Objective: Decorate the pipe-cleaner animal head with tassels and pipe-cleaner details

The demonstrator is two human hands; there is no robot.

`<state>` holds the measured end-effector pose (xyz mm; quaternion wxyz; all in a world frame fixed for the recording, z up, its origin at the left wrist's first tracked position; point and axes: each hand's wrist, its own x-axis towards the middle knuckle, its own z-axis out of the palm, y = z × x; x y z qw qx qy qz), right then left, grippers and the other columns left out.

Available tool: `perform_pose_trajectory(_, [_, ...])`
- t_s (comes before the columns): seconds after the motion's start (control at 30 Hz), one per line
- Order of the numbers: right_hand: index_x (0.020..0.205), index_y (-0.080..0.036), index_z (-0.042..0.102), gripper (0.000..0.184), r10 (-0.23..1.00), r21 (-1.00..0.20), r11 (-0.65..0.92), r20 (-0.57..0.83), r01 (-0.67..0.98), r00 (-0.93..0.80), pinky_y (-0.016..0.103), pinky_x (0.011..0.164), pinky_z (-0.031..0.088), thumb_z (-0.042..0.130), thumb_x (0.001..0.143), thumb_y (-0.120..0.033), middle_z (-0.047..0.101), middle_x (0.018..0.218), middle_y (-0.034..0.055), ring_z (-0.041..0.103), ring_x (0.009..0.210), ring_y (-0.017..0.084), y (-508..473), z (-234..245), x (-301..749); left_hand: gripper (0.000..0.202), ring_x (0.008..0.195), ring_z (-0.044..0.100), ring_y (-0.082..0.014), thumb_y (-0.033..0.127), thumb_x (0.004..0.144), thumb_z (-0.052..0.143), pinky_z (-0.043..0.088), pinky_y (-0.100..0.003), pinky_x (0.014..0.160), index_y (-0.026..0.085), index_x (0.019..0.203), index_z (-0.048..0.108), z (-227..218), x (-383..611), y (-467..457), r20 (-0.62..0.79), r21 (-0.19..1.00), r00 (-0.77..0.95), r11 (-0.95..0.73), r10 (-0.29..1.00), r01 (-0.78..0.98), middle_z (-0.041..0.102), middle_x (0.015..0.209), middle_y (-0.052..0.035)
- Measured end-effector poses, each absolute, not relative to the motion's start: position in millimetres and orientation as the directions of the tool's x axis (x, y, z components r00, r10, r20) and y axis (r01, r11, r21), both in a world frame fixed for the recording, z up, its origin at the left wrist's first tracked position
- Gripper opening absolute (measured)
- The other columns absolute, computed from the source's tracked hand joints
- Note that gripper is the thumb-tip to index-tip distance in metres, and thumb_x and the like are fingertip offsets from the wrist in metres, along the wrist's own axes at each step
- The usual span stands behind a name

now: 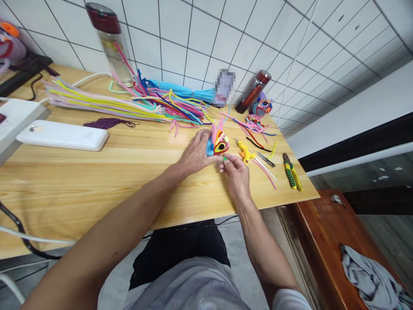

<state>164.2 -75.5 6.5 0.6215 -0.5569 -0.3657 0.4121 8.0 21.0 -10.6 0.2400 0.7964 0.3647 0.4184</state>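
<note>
Wrapped around the back of a colorful pipe-cleaner animal head (218, 145) is my left hand (197, 150). The head has pink ears, a blue side, and a large eye ringed in yellow and red. Just below its front, the fingertips of my right hand (238, 172) pinch a small green piece (225, 159), mostly hidden by the fingers. I cannot tell whether the green piece touches the head. A yellow glue gun (246, 152) lies to the right of my right hand, with a utility knife (266, 159) beside it.
Pliers (292, 172) lie near the table's right edge. Bundles of pipe cleaners (106, 103) stretch along the back, near a glass bottle (112, 51) and a red flask (253, 91). A white power bank (63, 135) and a purple tassel (103, 123) are at left.
</note>
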Motion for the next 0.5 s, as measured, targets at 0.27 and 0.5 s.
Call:
perform_pose_trajectory(0.27, [0.095,-0.021,0.08,0.031,0.92,-0.994,0.039,-0.006,-0.106,0.392,0.029,0.065,0.055,0.088,0.07,-0.038,0.076,0.078,-0.0009,0.066,0.068,0.013,-74.8,8.2,165.0,0.095,0.154,0.049,-0.0383,0.051,0.08,0.091,0.043,-0.055,0.129,0.017,0.155,0.043,-9.1,7.3,20.9,0.473,0.695,0.397,-0.61,0.787,0.381,0.05,0.158,-0.0211])
perform_pose_trajectory(0.5, [0.092,-0.021,0.083,0.028,0.919,-0.998,0.027,0.002,-0.059,0.394,0.031,0.065,0.054,0.089,0.071,-0.039,0.076,0.075,-0.0004,0.065,0.068,0.014,-76.2,6.6,166.8,0.094,0.152,0.051,-0.0385,0.045,0.079,0.092,0.045,-0.056,0.127,0.019,0.155,0.044,-9.7,7.7,21.2,0.479,0.69,0.389,-0.612,0.787,0.388,0.051,0.157,-0.0194])
